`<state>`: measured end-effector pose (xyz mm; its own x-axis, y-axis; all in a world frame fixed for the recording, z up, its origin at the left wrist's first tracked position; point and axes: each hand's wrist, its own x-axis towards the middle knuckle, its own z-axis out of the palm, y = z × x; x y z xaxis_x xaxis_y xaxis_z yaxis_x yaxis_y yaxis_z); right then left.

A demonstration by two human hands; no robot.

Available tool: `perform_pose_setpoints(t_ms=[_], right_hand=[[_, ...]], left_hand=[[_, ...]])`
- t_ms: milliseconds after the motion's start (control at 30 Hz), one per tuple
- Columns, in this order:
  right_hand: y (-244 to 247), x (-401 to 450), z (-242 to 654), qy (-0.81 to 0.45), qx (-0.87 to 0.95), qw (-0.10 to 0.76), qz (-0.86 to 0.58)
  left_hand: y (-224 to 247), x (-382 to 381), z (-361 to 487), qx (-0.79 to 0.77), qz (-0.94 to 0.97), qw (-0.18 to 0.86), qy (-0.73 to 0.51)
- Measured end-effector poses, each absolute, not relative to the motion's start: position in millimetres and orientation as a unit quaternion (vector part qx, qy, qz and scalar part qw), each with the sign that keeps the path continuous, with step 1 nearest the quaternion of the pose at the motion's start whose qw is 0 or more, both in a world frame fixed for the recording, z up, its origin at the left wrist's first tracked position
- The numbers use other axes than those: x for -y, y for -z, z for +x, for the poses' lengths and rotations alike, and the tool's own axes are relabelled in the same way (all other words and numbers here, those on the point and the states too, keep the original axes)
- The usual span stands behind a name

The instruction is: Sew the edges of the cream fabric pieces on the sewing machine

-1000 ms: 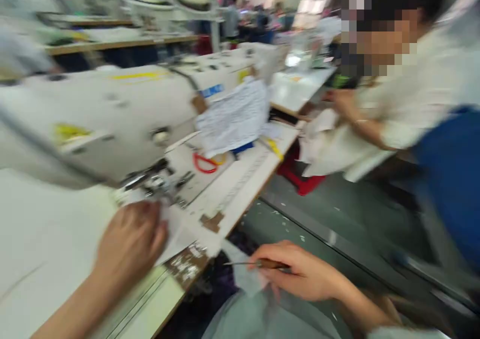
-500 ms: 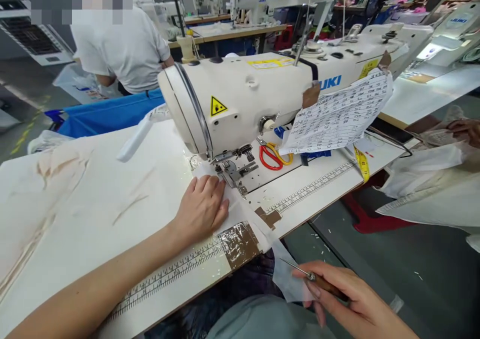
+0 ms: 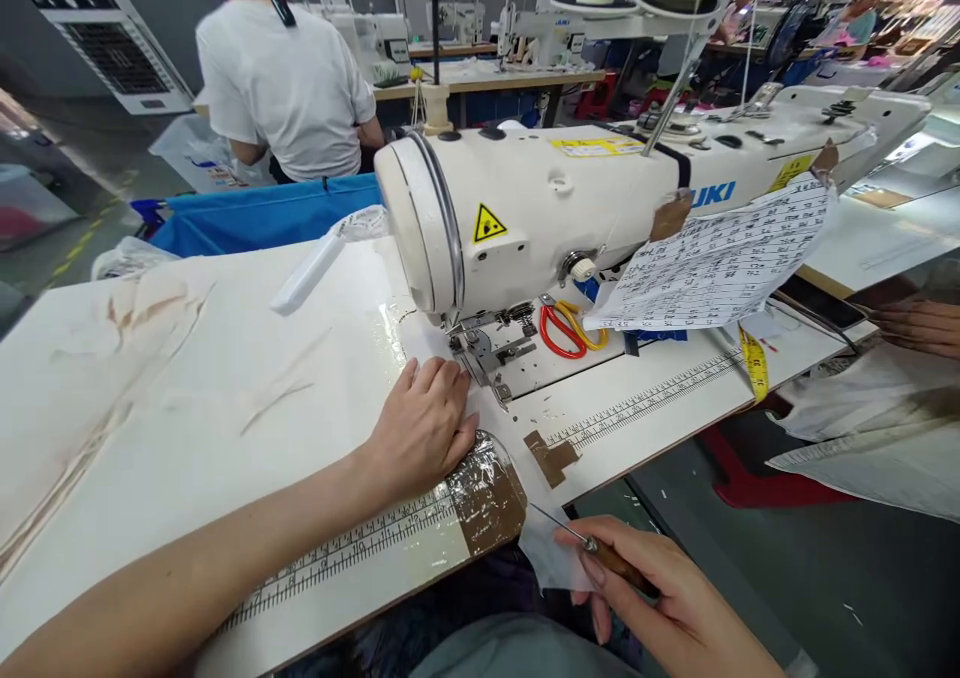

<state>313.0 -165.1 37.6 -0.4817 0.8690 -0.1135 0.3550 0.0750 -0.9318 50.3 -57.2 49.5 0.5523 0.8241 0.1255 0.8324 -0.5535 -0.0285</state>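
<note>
White fabric [image 3: 491, 428] under flat left hand [image 3: 420, 428]; right hand [image 3: 667, 608] grips awl [image 3: 600, 553].

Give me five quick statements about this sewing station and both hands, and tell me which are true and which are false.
1. The left hand lies flat on white fabric beside the presser foot. True.
2. The right hand holds the scissors. False: it holds a thin pointed tool with a wooden handle; the red and yellow scissors lie on the machine bed.
3. A printed sheet is taped to the sewing machine. True.
4. The yellow measuring tape is wrapped around the left wrist. False: it hangs over the table's right edge.
5. A person in a white shirt faces the camera. False: their back is turned.
</note>
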Motion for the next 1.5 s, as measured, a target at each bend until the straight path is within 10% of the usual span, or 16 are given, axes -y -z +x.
perform_pose_setpoints(t_ms=[833, 1500], right_hand=[[-24.2, 178.4, 247.2, -0.78, 0.271, 0.386, -0.41], [-37.9, 164.4, 243.4, -0.771, 0.275, 0.394, -0.418]], left_hand=[[-39.4, 48.4, 42.3, 0.447, -0.876, 0.158, 0.092], [-39.4, 46.6, 41.3, 0.446, -0.88, 0.125, 0.101]])
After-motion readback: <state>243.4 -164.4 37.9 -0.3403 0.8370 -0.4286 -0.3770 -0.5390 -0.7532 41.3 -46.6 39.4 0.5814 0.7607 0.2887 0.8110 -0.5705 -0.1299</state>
